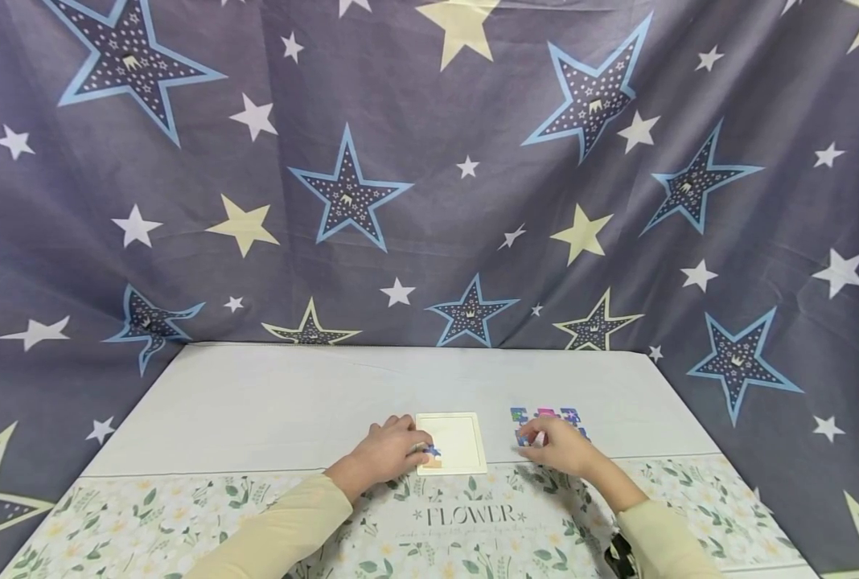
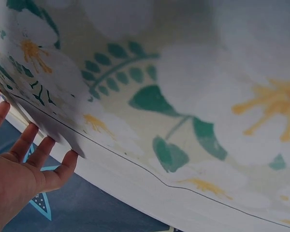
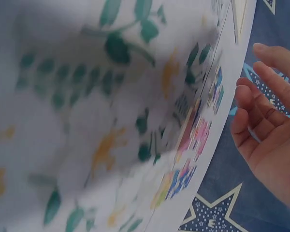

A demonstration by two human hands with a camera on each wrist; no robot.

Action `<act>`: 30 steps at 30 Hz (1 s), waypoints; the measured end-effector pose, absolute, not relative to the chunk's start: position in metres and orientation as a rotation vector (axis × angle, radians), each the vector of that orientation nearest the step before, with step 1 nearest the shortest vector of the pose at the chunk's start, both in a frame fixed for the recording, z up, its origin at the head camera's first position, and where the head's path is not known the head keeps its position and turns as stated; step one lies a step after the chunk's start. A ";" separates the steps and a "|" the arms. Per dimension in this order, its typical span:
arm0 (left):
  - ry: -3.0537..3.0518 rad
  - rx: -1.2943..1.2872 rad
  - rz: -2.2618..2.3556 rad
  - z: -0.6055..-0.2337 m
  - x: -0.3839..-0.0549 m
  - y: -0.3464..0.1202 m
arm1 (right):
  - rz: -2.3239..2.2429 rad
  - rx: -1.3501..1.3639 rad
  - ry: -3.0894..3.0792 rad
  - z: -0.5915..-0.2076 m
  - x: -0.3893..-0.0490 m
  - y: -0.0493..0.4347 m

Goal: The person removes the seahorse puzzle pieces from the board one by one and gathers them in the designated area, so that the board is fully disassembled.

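A cream, square puzzle tray (image 1: pixel 482 447) lies on the table, with a blue-and-tan jigsaw piece (image 1: pixel 433 458) in its lower left corner. My left hand (image 1: pixel 389 452) rests at the tray's left edge, its fingertips over the rim and beside that piece. In the left wrist view its fingers (image 2: pixel 43 152) are spread and gently bent. To the right of the tray lie several colourful jigsaw pieces (image 1: pixel 519 415), one of them pink (image 1: pixel 547 412). Over the nearer ones hovers my right hand (image 1: pixel 565 447), partly hiding them. The right wrist view shows its fingers (image 3: pixel 268 113) loosely bent, nothing visible between them.
A white table (image 1: pixel 277 402) carries a flower-patterned cloth (image 1: pixel 205 515) with the word FLOWER along its near part. Behind and at both sides hangs a dark curtain (image 1: pixel 415 104) with stars.
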State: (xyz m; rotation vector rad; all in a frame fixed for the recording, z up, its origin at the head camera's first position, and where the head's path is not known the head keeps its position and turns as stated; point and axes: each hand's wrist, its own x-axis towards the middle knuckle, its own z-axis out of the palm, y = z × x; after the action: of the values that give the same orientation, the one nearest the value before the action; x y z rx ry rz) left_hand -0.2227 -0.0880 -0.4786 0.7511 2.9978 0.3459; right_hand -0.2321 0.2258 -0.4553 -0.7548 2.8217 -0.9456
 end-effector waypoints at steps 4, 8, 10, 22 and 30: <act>2.989 0.745 0.344 -0.477 -0.222 -0.088 | -0.990 -0.761 2.811 -0.458 -0.234 0.214; 2.979 0.732 0.337 -0.476 -0.223 -0.088 | -1.041 -0.765 2.791 -0.460 -0.234 0.202; 2.977 0.731 0.335 -0.476 -0.223 -0.088 | -1.058 -0.738 2.780 -0.462 -0.233 0.195; 2.967 0.732 0.348 -0.475 -0.223 -0.089 | -1.132 -0.741 2.695 -0.468 -0.233 0.154; 2.967 0.727 0.348 -0.476 -0.224 -0.086 | -1.139 -0.736 2.643 -0.469 -0.230 0.134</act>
State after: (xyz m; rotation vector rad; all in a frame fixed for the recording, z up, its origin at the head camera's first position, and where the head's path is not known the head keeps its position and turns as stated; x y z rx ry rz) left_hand -0.2238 -0.0860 -0.4765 0.7268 2.9666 0.3475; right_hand -0.2299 0.1341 -0.4688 -0.7359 2.6434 -1.1393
